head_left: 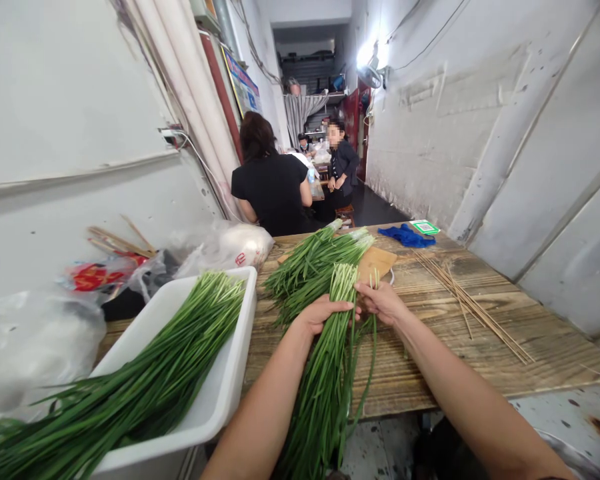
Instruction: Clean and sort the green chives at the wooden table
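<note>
- White glare flares around the wall fan [372,77], ahead of and above the right hand [384,302].
- The wall [430,127] beyond that hand is bright; the recess [305,57] far ahead of both is dim.
- Soft light falls on the left hand [323,312], and the green stalks [333,340] it grips look fairly crisp.
- Left of it, the plastic bag [35,353] looks smeary.
- Wide-angle stretch pulls the table [520,300] outward, right of the right hand.
- Pixelation masks part of a seated person [344,160] beyond the hands.
</note>
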Tool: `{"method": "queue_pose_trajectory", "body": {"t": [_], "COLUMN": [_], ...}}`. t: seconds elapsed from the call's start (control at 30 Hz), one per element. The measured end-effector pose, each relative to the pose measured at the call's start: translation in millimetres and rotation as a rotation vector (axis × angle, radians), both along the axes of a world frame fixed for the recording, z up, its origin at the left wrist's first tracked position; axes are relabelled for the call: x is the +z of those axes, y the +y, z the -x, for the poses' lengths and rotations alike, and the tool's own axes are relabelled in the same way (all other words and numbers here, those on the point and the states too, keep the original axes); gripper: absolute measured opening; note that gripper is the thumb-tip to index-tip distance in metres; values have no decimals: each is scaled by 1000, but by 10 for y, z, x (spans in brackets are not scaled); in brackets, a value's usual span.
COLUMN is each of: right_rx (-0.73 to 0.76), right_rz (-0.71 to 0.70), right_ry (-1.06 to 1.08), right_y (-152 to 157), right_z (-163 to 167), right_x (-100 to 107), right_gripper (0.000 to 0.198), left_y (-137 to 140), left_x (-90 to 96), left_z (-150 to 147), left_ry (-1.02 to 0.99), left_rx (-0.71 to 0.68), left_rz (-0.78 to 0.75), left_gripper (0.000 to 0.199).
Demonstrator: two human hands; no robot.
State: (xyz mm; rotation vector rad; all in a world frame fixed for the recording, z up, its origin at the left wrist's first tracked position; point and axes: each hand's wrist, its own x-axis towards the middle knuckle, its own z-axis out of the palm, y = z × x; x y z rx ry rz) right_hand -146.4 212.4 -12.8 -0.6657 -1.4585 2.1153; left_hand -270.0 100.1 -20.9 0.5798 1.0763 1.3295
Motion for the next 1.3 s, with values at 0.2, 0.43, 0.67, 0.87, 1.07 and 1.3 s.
{"method": "queue_pose_trajectory", "body": {"t": [0.2,0.43,0.67,0.87,1.07,1.3], "right_rx": [27,113,169,142,139,110], "right_rz": [123,202,75,45,1,5], "right_ry": [56,68,89,21,34,50], "right_y": [71,163,56,22,-1,58], "right_z": [5,-30,-41,-30,-34,-54], "right_x": [-30,-50,1,15,36,41], "right_gripper": [36,24,28,35,36,36], "left_y": [13,17,13,35,37,16], "left_x": [-16,-2,40,-2,-11,26], "left_z": [22,105,45,31,33,26], "left_ry": [-31,-65,-87,25,40,24], "left_rx": [37,153,68,155,178,168], "left_rz": [32,47,17,50,51,28], "left_gripper": [33,27,26,26,26,26]}}
